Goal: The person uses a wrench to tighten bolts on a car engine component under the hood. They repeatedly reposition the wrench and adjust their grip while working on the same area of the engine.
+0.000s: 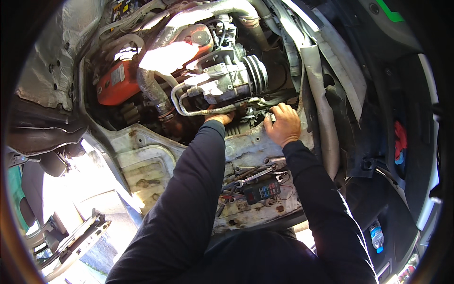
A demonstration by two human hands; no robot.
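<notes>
My left hand (220, 117) reaches down into the engine bay, below a bent metal pipe (189, 112). Its fingers disappear under the pipe and cannot be made out. Above it sits a silver compressor-like unit (222, 80) with a grooved pulley (257, 74) on its right side. My right hand (286, 125) rests at the bay's near right edge, fingers curled and thumb bent in. A small shiny bit shows by the thumb, too small to name. Between the hands lie dark fittings and cables (253, 113), partly in shadow.
On the worn metal panel (156, 163) before me lie a combination wrench (255, 176), several other tools and a black device with a coloured face (262, 191). Red engine parts (118, 83) stand at the left. A bottle (377, 236) and red cloth (400, 139) are at right.
</notes>
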